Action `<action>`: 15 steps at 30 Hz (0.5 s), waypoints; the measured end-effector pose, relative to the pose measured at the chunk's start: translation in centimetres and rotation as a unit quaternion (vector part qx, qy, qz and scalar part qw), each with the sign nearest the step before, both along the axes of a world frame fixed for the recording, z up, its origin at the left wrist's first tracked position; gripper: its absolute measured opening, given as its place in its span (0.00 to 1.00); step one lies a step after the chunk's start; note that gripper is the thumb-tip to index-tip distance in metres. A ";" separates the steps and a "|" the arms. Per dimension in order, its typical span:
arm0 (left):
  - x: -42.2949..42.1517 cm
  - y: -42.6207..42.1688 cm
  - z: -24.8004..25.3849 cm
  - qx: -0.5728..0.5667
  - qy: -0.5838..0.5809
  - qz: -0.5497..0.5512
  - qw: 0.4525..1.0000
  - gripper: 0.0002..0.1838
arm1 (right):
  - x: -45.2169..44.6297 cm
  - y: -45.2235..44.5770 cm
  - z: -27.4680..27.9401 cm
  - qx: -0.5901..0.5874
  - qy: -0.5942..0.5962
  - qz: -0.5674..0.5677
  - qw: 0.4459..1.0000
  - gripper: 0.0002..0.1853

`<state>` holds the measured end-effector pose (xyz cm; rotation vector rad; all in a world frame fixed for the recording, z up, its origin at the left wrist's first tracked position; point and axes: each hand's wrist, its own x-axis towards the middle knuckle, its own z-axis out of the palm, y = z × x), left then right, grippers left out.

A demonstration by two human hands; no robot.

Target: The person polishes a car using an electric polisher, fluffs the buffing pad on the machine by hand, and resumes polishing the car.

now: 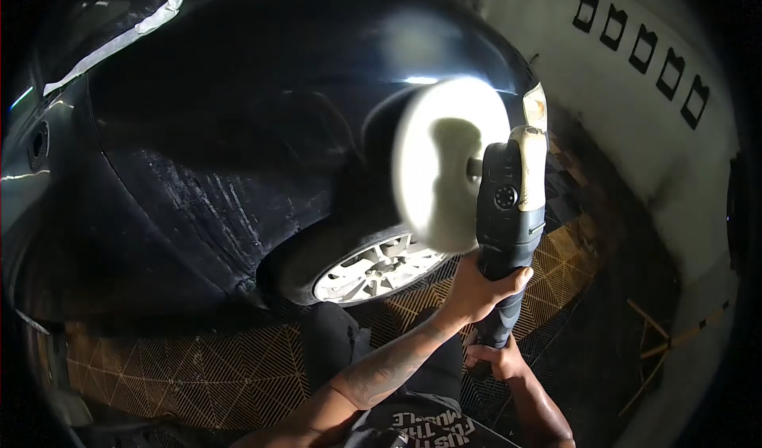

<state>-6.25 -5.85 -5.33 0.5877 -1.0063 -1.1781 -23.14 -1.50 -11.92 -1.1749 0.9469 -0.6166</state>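
Observation:
My left hand is wrapped around the middle of a black and cream polisher. Lower down, my right hand grips the rear end of the same tool. The polisher stands nearly upright in view, with its speed dial facing me. A round white polishing pad, blurred at the edge, is at its head and faces the dark body panel of a car. I cannot tell whether the pad touches the panel. Bright light falls on the pad and the panel behind it.
A wheel with pale spokes sits below the pad. Whitish streaks mark the panel to the left. White masking edges a window. Patterned floor tiles, a wall with dark brackets and a yellow-black stand surround me.

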 end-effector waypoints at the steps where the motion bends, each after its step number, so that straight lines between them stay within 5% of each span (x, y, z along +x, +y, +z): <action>1: 0.3 0.1 -0.1 0.011 -0.020 -0.020 1.000 0.17 | 0.1 0.0 -0.1 0.005 0.002 -0.004 1.000 0.16; 10: 5.3 6.0 -1.6 0.011 0.005 0.081 0.997 0.23 | 4.9 1.8 1.5 -0.018 0.063 0.101 0.993 0.27; 15: 8.0 9.4 -3.1 0.000 0.023 0.139 0.990 0.31 | 7.2 2.1 0.3 -0.118 0.038 0.188 0.974 0.23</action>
